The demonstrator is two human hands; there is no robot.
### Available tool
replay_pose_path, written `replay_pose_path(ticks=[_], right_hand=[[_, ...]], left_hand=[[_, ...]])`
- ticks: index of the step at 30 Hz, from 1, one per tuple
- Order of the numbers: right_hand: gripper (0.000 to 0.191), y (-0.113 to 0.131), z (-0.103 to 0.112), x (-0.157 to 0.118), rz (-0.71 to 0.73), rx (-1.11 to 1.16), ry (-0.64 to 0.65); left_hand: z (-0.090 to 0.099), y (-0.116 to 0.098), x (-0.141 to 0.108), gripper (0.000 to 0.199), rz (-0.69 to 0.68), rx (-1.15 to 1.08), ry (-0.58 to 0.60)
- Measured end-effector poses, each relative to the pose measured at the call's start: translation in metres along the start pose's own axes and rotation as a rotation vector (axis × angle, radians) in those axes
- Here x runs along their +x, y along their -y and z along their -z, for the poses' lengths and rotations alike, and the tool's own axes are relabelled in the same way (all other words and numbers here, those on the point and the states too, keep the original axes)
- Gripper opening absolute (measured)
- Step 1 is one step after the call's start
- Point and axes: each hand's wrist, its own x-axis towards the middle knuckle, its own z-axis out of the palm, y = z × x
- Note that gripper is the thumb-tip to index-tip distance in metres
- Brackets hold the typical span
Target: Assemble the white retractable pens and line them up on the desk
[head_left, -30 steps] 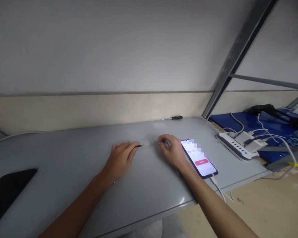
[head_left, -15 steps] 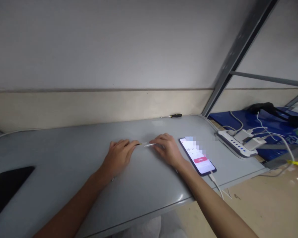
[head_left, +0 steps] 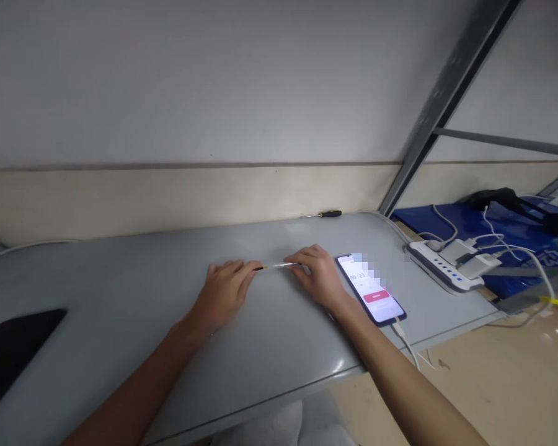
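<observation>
My left hand [head_left: 225, 291] is closed, its thumb and fingertips pinching a thin pen refill [head_left: 259, 269] whose short dark piece sticks out to the right. Opposite it, my right hand [head_left: 317, 272] pinches a slim clear pen barrel [head_left: 279, 265] that points left. The refill and the barrel lie end to end in one line between the hands, just above the grey tabletop [head_left: 270, 328]. Whether the refill's end is inside the barrel is too small to tell. Fingers hide the outer ends of both pieces.
A lit phone [head_left: 372, 291] on a charging cable lies right of my right hand. Beyond it sits a power strip [head_left: 441, 267] with white chargers. A screwdriver [head_left: 330, 214] rests near the wall. A black flat object [head_left: 18, 347] is at the left.
The barrel and the refill have come into line with each other, and the gap between them has closed. My right hand has shifted slightly; my left hand stays almost in place.
</observation>
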Motion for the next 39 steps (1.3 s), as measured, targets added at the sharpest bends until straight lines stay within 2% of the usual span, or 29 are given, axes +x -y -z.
replay_pose_path(ticks=[9, 15, 19, 24, 27, 32, 35, 37, 39], right_hand=[[0.022, 0.012, -0.004, 0.0, 0.043, 0.057, 0.046], [0.006, 0.015, -0.001, -0.001, 0.038, 0.15, 0.117], [0.018, 0.017, 0.001, 0.0, -0.02, 0.168, 0.171], [0.021, 0.019, 0.004, 0.0, -0.067, 0.227, 0.124], [0.007, 0.019, 0.004, 0.0, -0.045, 0.195, 0.131], [0.019, 0.018, 0.003, 0.0, -0.047, 0.227, 0.108], [0.007, 0.018, 0.003, -0.001, -0.036, 0.212, 0.116], [0.014, 0.018, 0.003, -0.002, -0.052, 0.221, 0.105], [0.031, 0.018, 0.003, -0.002, -0.069, 0.245, 0.078]], left_hand=[[-0.004, -0.01, 0.0, 0.029, -0.017, -0.028, 0.057], [-0.001, -0.009, 0.001, 0.027, -0.058, -0.05, 0.107], [0.001, -0.009, 0.002, 0.026, -0.086, -0.059, 0.082], [0.003, -0.008, 0.001, 0.028, -0.093, -0.056, 0.062], [0.005, -0.009, 0.001, 0.028, -0.1, -0.069, 0.055], [0.004, -0.009, 0.001, 0.03, -0.09, -0.072, 0.048], [0.001, -0.008, 0.002, 0.028, -0.095, -0.083, 0.044], [0.001, -0.007, 0.001, 0.027, -0.1, -0.084, 0.037], [0.001, -0.007, 0.002, 0.027, -0.101, -0.08, 0.03]])
